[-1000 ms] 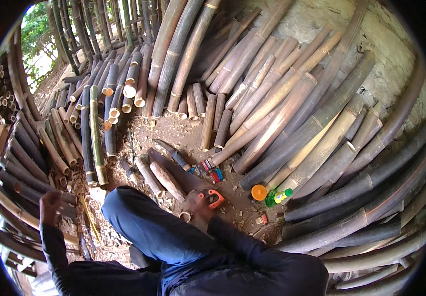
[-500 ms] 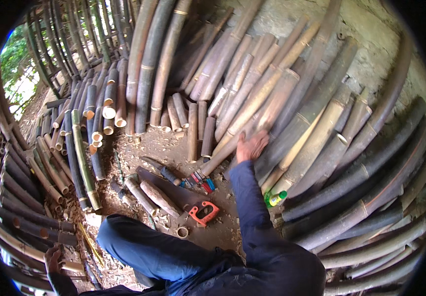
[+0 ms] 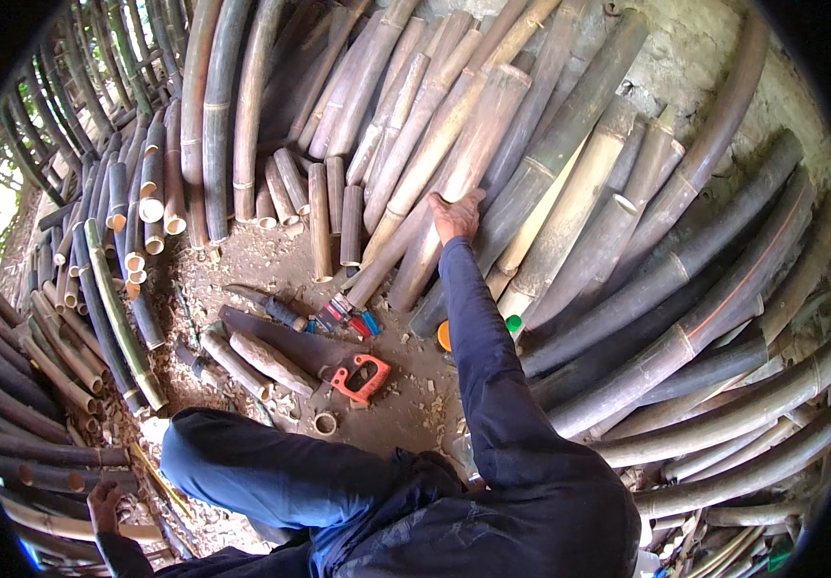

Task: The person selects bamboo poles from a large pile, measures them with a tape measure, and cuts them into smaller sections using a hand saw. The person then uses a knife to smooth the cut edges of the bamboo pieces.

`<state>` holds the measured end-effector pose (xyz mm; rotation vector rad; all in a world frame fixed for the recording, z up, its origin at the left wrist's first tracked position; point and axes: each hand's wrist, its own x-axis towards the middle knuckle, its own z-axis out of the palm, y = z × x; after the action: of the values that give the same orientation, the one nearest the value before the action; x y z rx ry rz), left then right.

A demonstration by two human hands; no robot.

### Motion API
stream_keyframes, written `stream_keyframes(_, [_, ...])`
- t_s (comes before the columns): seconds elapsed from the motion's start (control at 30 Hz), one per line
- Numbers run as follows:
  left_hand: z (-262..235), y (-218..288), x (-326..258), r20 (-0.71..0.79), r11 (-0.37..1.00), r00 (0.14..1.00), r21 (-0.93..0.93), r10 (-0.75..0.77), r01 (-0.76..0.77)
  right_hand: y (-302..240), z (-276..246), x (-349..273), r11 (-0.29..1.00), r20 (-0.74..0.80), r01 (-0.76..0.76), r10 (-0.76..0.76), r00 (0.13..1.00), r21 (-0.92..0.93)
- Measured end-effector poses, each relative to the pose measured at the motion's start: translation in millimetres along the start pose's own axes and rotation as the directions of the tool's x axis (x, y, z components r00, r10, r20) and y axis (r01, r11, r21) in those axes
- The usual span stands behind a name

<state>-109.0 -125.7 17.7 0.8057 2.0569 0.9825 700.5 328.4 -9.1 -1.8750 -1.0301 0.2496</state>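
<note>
bamboo stack (image 3: pixel 627 222): long thick poles, tan to dark grey-brown, leaning fanned across the top and right of the view, lower ends resting on the dirt.
stone wall (image 3: pixel 685 58): pale rough surface behind the poles, upper right.
left bamboo pile (image 3: pixel 59 328): thinner green and brown poles lying along the left edge, cut ends facing in.
dirt ground (image 3: pixel 281 270): bare brown patch in the middle, wood chips scattered over it.
person's legs (image 3: pixel 271 472): blue trousers, bent knee at lower centre, dark top beside it.
right arm (image 3: pixel 478 337): dark blue sleeve, stretched forward from lower centre up to the stack.
tan pole (image 3: pixel 464 164): light-coloured pole in the middle of the stack, leaning up to the right, foot on the dirt near the tools.
short bamboo pieces (image 3: pixel 324 217): cut lengths standing upright against the stack, upper centre-left.
hand saw (image 3: pixel 310 352): dark blade flat on the dirt, orange handle at its right end, just left of the right arm.
right hand (image 3: pixel 456 214): open, fingers spread, palm pressed flat on the tan pole, not gripping.
left hand (image 3: pixel 104 501): low at bottom left, resting by the left bamboo pile; cannot tell whether it grips anything.
hand tools (image 3: pixel 348 318): small cluster with red and blue handles, lying at the foot of the poles.
orange lid (image 3: pixel 444 335): round, partly hidden behind the sleeve.
bamboo ring (image 3: pixel 325 423): small cut-off slice on the dirt just below the saw handle.
</note>
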Motion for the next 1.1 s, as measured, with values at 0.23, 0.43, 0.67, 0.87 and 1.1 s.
stream_keyframes(0.23, [-23.1,-21.8,34.3,0.023,0.995,0.994,-0.015,0.103,-0.103,-4.0,22.5,6.1,0.997,0.034,-0.064,0.062,0.997,0.037])
stream_keyframes(0.43, [-11.8,-26.6,46.7,0.063,0.992,0.992,0.048,0.111,-0.114,10.8,4.1,12.6,0.992,0.035,-0.064,0.068,0.997,-0.105])
stream_keyframes(0.67, [-29.8,-23.3,29.4,0.060,0.998,0.997,-0.024,0.052,-0.051,-30.2,-91.4,-10.6,0.953,-0.518,-0.241,0.114,0.848,-0.186])
stream_keyframes(0.87, [3.3,-3.5,33.0,0.079,0.998,0.996,-0.031,-0.047,0.050,-12.9,-61.4,11.5,0.976,-0.477,-0.157,0.069,0.876,-0.148])
stream_keyframes(1.1, [0.9,10.9,33.0,0.090,1.000,0.996,-0.004,-0.004,0.005,-13.3,-56.5,3.6,0.982,-0.380,-0.170,0.128,0.916,-0.078])
